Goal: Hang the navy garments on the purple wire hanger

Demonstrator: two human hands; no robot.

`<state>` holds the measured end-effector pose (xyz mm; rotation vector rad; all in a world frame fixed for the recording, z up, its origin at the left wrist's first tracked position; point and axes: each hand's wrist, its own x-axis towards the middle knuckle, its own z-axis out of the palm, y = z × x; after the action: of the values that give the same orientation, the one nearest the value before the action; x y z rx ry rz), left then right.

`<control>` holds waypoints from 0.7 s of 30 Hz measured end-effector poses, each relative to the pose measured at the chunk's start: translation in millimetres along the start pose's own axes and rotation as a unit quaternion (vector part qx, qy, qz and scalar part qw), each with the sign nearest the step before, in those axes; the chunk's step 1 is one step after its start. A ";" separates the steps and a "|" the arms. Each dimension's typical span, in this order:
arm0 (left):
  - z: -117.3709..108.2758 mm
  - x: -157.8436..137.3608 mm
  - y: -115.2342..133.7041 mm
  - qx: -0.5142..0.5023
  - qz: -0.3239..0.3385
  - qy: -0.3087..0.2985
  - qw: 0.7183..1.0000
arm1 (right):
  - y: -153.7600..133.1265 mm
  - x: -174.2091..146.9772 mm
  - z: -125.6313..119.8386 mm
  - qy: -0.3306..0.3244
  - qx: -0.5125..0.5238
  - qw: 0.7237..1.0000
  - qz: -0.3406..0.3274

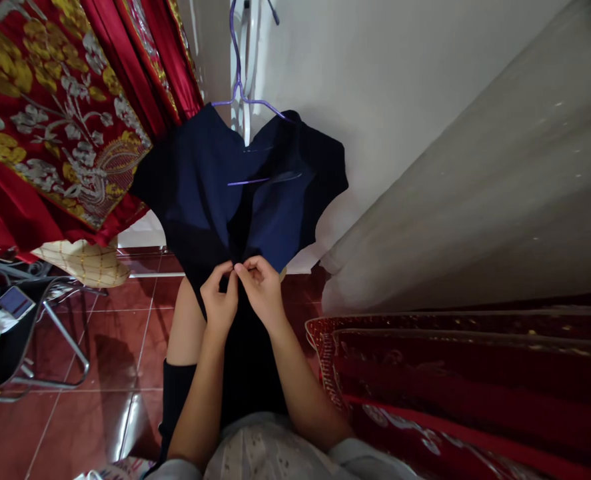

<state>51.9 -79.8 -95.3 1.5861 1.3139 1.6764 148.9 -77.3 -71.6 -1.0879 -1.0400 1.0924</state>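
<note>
A dark navy garment (190, 173) with short sleeves and an open front hangs from a purple wire hanger (238, 87). The hanger's lower bar shows across the opening. My left hand (220, 300) pinches the garment's front edge with thumb and finger, low on the opening. Right beside it, my right hand (262, 290) pinches the other front edge, its fingertips nearly touching those of the left. Whatever small part lies between the fingertips is too small to make out.
Red cloth with gold and silver embroidery (50, 100) hangs at the left. Below it, a black chair (20, 347) bears a phone (16, 303) and papers. A pale curtain (475, 200) and red beaded fabric (450, 380) are at the right. The floor (120, 360) is red tile.
</note>
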 end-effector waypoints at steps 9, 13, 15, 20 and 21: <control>-4.4 1.6 7.2 -0.024 -0.004 -0.022 0.999 | -4.8 -0.9 -6.1 -0.028 0.009 1.000 0.007; -8.5 1.5 6.7 -0.029 -0.021 -0.030 0.999 | 1.0 -3.0 -8.9 -0.078 -0.044 0.996 0.003; -10.4 3.1 8.3 -0.028 -0.009 -0.030 0.999 | 4.8 -3.4 -11.0 -0.093 -0.067 0.993 -0.009; -14.3 7.5 13.1 0.009 0.032 -0.055 0.998 | 7.3 -3.5 -14.9 -0.088 -0.058 0.994 -0.033; -14.5 7.6 13.4 0.012 0.033 -0.055 0.998 | 6.0 -3.5 -15.6 -0.087 -0.059 0.994 -0.031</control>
<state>40.1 -83.5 -78.1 1.7271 1.2445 1.5923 162.7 -82.2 -80.2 -1.0606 -1.2821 1.1000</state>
